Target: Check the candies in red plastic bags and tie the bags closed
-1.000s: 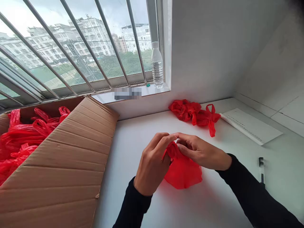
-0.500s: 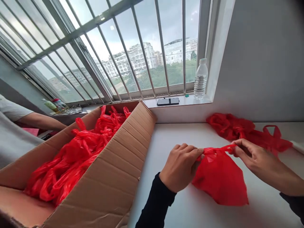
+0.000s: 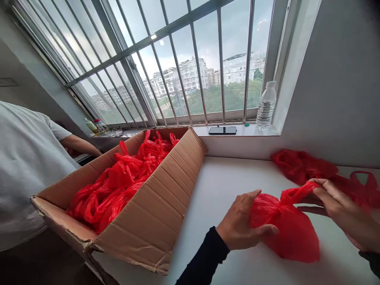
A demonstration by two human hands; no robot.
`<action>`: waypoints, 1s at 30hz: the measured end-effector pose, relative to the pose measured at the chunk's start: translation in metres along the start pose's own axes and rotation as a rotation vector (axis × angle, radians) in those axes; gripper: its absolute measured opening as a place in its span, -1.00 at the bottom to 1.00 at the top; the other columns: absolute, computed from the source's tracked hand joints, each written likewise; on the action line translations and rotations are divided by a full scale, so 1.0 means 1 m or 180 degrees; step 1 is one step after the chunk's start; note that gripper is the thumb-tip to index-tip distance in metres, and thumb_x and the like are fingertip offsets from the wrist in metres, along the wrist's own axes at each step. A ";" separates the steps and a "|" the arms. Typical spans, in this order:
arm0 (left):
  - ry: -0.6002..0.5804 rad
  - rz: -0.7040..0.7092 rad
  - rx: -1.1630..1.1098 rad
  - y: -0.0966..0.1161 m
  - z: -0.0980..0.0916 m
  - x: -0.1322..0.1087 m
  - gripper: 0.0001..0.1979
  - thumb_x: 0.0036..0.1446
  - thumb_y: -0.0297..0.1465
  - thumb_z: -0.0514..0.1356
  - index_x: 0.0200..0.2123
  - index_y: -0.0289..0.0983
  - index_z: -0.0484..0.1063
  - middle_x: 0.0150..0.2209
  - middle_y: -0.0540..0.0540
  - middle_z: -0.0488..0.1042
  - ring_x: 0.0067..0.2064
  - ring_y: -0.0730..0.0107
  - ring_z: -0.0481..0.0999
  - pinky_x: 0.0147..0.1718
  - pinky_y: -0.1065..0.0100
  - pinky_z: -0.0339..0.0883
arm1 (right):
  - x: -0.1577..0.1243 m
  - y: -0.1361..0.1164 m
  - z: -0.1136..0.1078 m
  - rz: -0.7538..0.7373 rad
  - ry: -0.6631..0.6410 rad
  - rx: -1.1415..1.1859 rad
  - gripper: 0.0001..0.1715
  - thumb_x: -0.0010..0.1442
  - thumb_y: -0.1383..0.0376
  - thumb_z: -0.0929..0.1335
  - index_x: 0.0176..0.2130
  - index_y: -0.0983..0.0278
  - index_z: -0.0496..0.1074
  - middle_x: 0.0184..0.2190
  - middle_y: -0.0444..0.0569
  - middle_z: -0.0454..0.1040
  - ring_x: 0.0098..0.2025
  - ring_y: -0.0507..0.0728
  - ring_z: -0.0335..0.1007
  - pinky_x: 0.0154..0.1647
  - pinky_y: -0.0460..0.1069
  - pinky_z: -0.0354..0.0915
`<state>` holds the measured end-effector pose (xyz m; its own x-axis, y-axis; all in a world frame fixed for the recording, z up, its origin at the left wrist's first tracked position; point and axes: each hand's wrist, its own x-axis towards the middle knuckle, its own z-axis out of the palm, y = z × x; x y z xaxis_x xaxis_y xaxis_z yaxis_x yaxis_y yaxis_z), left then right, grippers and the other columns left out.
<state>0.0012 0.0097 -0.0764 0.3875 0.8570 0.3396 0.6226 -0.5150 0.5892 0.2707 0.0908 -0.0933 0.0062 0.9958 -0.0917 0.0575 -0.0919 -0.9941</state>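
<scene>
A smooth, flat white counter (image 3: 219,174) runs back to the plain grey wall (image 3: 338,118). On its left part stands a long, open-topped brown cardboard box (image 3: 154,213) with creased sides. At the back right, a loose heap of crumpled red plastic bags (image 3: 305,164) lies near the wall. Nearer the front, a rounded red plastic bag (image 3: 293,237) is low over the surface; whether its base touches is unclear.

The right fingers (image 3: 325,193) pinch a red bag (image 3: 293,235).
</scene>
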 end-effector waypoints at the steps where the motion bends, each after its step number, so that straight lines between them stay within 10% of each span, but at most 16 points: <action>1: -0.0034 -0.0030 -0.0045 -0.005 0.009 0.004 0.02 0.06 -0.03 0.38 0.44 -0.30 0.04 0.32 -0.32 0.33 0.29 -0.05 0.35 0.18 0.06 0.36 | -0.002 0.001 0.001 0.0043 -0.0028 0.0035 -0.56 0.19 -0.14 0.38 -0.01 -0.05 0.37 -0.01 0.09 0.57 -0.06 0.36 0.60 -0.10 0.20 0.58; 3: -0.0069 -0.0068 -0.0076 -0.013 0.025 0.012 0.04 0.03 -0.11 0.42 0.45 -0.30 0.02 0.33 -0.32 0.33 0.30 -0.10 0.33 0.23 0.00 0.30 | -0.003 0.004 0.000 0.0023 -0.0075 0.0119 -0.45 0.10 -0.21 0.41 -0.01 -0.07 0.38 -0.02 0.07 0.58 -0.08 0.39 0.61 -0.12 0.21 0.59; 8: -0.0017 -0.0145 0.0016 -0.020 0.039 0.024 -0.61 0.16 -0.38 0.29 0.08 -0.25 0.53 -0.10 -0.19 0.62 -0.06 0.09 0.57 0.03 0.04 0.42 | -0.007 0.003 0.002 -0.0245 -0.0008 0.0157 -0.43 0.06 -0.22 0.44 -0.05 -0.03 0.40 -0.12 0.00 0.62 -0.13 0.37 0.62 -0.08 0.19 0.60; 19: 0.0898 -0.0604 -0.0197 -0.013 -0.020 0.028 -0.80 0.37 -0.33 0.15 -0.25 -0.30 0.51 -0.34 -0.01 0.54 -0.30 0.37 0.52 -0.26 0.28 0.41 | -0.020 -0.030 0.014 -0.0518 -0.0291 -0.0271 -0.36 0.26 -0.10 0.38 0.18 0.13 0.22 0.04 0.12 0.51 0.05 0.29 0.50 0.02 0.18 0.52; 30: 0.2623 -0.1700 0.0000 -0.133 -0.074 0.108 -0.71 0.33 -0.27 0.23 0.01 -0.32 0.46 -0.05 -0.15 0.53 -0.11 0.24 0.57 -0.11 0.11 0.51 | -0.010 -0.026 0.017 -0.0726 -0.0758 -0.1237 -0.56 0.38 0.01 0.28 0.13 0.15 0.36 -0.12 0.00 0.52 -0.10 0.16 0.49 -0.05 0.13 0.45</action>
<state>-0.0895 0.1722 -0.0637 -0.5407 0.7207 0.4338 0.5781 -0.0563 0.8141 0.2523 0.0831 -0.0673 -0.2749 0.9590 0.0695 0.3982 0.1793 -0.8996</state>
